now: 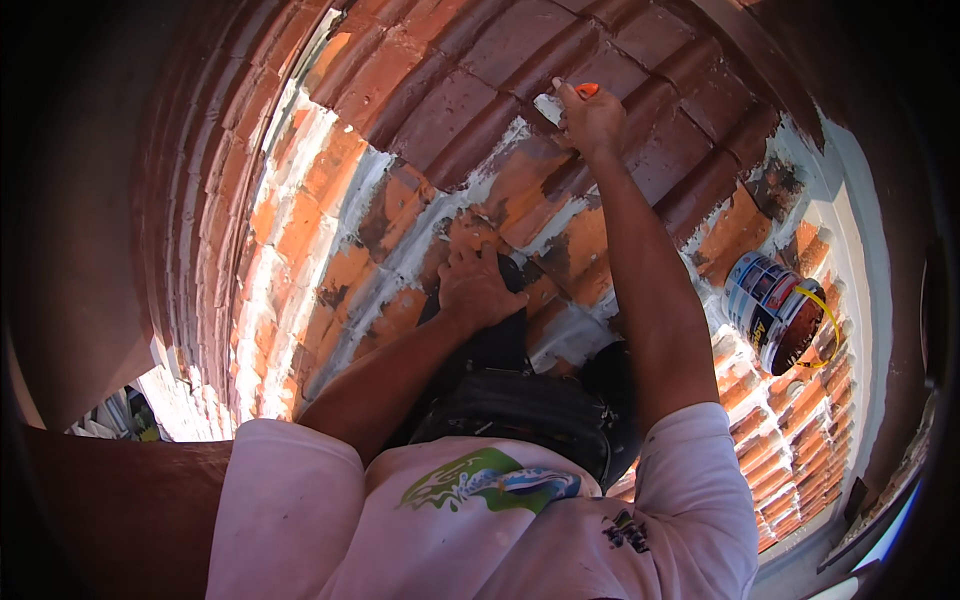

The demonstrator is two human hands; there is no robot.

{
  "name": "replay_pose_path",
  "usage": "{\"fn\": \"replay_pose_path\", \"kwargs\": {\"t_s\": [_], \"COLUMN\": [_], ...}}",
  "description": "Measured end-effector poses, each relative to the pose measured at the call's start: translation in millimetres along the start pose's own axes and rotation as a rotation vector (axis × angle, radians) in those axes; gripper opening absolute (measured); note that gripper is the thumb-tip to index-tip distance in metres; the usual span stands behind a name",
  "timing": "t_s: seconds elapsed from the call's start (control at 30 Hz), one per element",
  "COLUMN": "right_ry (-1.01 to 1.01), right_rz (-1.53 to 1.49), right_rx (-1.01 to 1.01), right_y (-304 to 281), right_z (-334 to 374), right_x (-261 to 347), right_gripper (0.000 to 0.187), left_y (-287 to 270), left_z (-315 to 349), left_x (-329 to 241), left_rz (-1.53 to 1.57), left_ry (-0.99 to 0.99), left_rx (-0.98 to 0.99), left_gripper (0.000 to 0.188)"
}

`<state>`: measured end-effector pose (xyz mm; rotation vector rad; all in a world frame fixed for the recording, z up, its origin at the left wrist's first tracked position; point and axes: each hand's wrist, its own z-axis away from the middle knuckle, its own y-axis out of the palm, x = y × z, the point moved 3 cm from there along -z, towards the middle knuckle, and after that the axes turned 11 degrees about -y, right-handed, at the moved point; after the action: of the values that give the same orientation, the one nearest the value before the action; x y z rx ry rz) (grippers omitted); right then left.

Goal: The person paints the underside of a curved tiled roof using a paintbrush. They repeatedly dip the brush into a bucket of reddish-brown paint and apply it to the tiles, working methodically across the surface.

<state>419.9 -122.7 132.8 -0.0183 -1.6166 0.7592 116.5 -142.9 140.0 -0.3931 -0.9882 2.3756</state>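
Observation:
My right hand (592,122) is stretched forward over the tiled roof, its fingers closed round what looks like a paintbrush (548,108). A pale flat part and an orange end of it show; the bristles cannot be made out. Under that hand the tiles (470,110) are coated glossy dark brown. Nearer to me lie bare orange tiles (545,200) with white-grey patches along their joints. My left hand (476,288) rests on my dark-trousered knee, fingers spread and holding nothing.
On the slope to my right a tilted paint bucket (752,290) with a yellow handle (836,325) holds brown paint. A pale grey edge strip (868,250) curves down the right side. Rows of ridged tiles slope away at the left.

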Motion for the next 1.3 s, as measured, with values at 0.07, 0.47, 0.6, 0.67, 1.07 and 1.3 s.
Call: {"fn": "replay_pose_path", "kwargs": {"t_s": [0.07, 0.47, 0.6, 0.67, 1.07, 1.3], "right_ry": [-0.024, -0.578, -0.431, -0.639, -0.548, -0.502], "right_rz": [-0.024, 0.085, -0.012, -0.009, 0.018, 0.009], "right_rx": [-0.046, -0.094, -0.013, -0.069, -0.013, 0.252], "right_y": [-6, 13, 22, 20, 30, 40], "right_z": [-5, 87, 108, 114, 113, 133], "right_x": [10, -29, -50, -44, -43, -26], "right_gripper": [0.051, 0.022, 0.02, 0.018, 0.023, 0.018], "left_y": [3, 4, 6, 7, 7, 6], "left_z": [-1, -3, -3, -4, -2, 0], "left_x": [1, 3, 4, 3, 3, 2], "left_rz": [0.013, -0.001, -0.013, -0.019, 0.034, -0.01], "left_ry": [0.011, 0.025, 0.027, 0.031, 0.038, 0.049], "left_rx": [-0.006, -0.027, -0.021, -0.008, -0.03, -0.153], "left_gripper": [0.112, 0.113, 0.113, 0.114, 0.114, 0.101]}}
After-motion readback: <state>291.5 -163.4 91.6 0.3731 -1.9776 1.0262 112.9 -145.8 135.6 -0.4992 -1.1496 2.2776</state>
